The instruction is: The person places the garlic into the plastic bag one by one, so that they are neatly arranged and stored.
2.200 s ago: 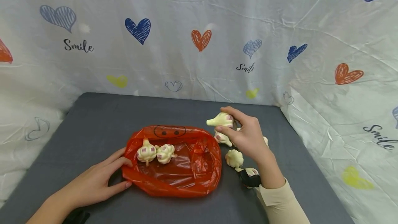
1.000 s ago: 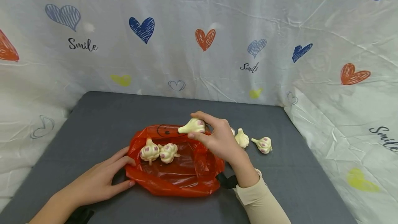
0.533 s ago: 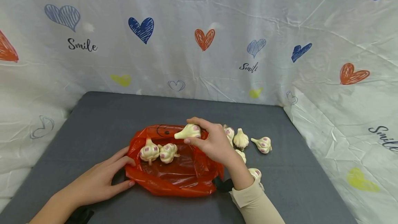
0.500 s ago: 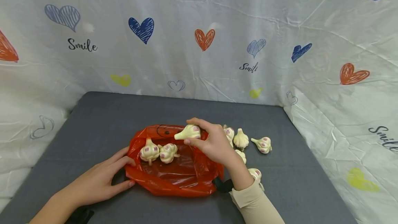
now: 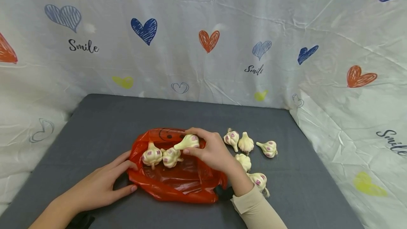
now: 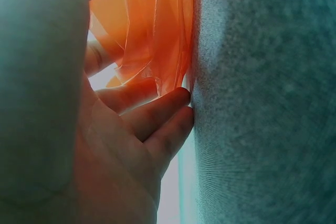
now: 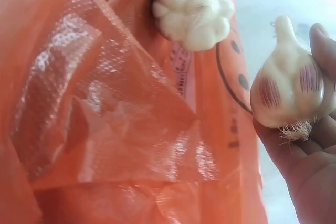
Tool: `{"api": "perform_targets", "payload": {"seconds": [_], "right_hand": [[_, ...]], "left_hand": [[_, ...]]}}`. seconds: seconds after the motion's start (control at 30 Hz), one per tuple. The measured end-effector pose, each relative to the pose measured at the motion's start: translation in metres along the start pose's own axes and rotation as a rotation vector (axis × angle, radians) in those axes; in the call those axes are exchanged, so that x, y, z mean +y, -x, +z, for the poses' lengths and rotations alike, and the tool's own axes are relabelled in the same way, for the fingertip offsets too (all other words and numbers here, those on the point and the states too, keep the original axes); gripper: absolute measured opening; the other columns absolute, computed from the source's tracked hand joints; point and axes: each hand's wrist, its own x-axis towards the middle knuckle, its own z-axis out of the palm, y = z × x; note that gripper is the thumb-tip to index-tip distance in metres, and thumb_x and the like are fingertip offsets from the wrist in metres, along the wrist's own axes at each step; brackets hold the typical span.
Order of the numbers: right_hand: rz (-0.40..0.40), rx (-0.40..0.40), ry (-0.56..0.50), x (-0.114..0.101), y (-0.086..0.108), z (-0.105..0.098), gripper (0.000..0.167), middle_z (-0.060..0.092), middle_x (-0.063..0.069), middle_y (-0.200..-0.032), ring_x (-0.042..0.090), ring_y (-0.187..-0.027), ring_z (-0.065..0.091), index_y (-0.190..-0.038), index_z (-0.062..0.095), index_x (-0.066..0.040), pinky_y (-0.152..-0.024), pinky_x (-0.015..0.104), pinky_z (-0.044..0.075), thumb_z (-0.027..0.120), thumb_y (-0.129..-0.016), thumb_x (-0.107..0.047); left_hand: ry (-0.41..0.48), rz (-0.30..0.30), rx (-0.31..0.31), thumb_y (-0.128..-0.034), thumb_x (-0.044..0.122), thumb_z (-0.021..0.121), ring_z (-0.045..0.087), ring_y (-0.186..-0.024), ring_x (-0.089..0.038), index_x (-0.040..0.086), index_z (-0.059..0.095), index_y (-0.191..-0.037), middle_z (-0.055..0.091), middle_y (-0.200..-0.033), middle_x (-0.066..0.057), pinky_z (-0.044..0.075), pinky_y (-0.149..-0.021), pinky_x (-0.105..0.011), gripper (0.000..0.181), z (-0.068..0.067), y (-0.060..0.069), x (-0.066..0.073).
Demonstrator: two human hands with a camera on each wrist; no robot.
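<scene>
A red plastic bag (image 5: 178, 195) lies with its mouth spread on the grey table. Two garlic bulbs sit inside on its left: one bulb (image 5: 152, 156) with its stem up, another bulb (image 5: 171, 157) beside it. My right hand (image 5: 211, 151) pinches a third garlic bulb (image 5: 190, 142) between thumb and fingers over the bag's mouth, stem pointing left. The right wrist view shows this held bulb (image 7: 289, 85) close up, with purple streaks and a root tuft. My left hand (image 5: 105, 181) rests against the bag's left side; in the left wrist view, its fingers (image 6: 163, 111) touch the red film.
Several loose garlic bulbs lie right of the bag, among them one bulb (image 5: 268, 148) farthest right and one bulb (image 5: 259, 180) near my right sleeve (image 5: 259, 207). A white curtain (image 5: 178, 56) printed with hearts hangs behind the table (image 5: 127, 110).
My right hand has carried the held garlic bulb leftward from the loose bulbs to over the bag, then lower. More loose bulbs show at right. My left hand stays at the bag's side.
</scene>
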Motion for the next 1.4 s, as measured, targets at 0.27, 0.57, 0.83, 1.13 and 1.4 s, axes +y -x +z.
{"api": "perform_targets", "payload": {"seconds": [0.27,0.57,0.83,1.13,1.4], "right_hand": [[0.003,-0.052,0.024,0.003,-0.003,0.004,0.054,0.076,-0.003,-0.133,0.007,-0.113,0.070,-0.140,0.074,-0.017,-0.098,0.036,0.058,0.093,-0.091,-0.031],[0.028,-0.134,0.063,0.009,-0.005,0.009,0.058,0.074,-0.006,-0.135,0.009,-0.101,0.066,-0.142,0.073,-0.017,-0.090,0.036,0.056,0.094,-0.090,-0.034],[0.051,-0.165,0.056,0.018,-0.003,0.016,0.058,0.072,-0.011,-0.129,0.008,-0.105,0.066,-0.141,0.072,-0.017,-0.091,0.033,0.057,0.094,-0.090,-0.034],[0.097,-0.241,0.062,0.026,-0.004,0.022,0.060,0.071,-0.009,-0.133,0.004,-0.108,0.066,-0.144,0.068,-0.019,-0.092,0.029,0.056,0.093,-0.091,-0.036],[0.097,-0.268,0.101,0.028,-0.004,0.023,0.059,0.071,-0.008,-0.132,0.003,-0.107,0.066,-0.143,0.067,-0.018,-0.093,0.027,0.056,0.093,-0.092,-0.033]], "left_hand": [[-0.009,-0.001,0.001,-0.0986,0.068,0.072,0.062,-0.138,-0.034,0.045,0.061,-0.128,0.041,-0.170,-0.012,0.060,-0.095,-0.052,0.039,-0.002,0.001,0.001],[-0.013,-0.019,-0.008,-0.0987,0.068,0.071,0.062,-0.138,-0.037,0.040,0.063,-0.130,0.040,-0.170,-0.014,0.061,-0.094,-0.052,0.043,-0.003,0.001,0.000],[-0.005,-0.030,-0.027,-0.0977,0.069,0.071,0.061,-0.139,-0.039,0.042,0.063,-0.129,0.040,-0.170,-0.016,0.060,-0.095,-0.054,0.043,-0.001,0.000,0.000],[-0.017,-0.024,-0.019,-0.0975,0.069,0.072,0.063,-0.137,-0.036,0.041,0.063,-0.130,0.041,-0.170,-0.015,0.061,-0.094,-0.053,0.044,-0.001,0.001,-0.002],[-0.023,-0.017,-0.018,-0.0977,0.069,0.072,0.063,-0.137,-0.035,0.043,0.062,-0.128,0.040,-0.171,-0.013,0.061,-0.092,-0.050,0.041,0.001,-0.001,-0.002]]}}
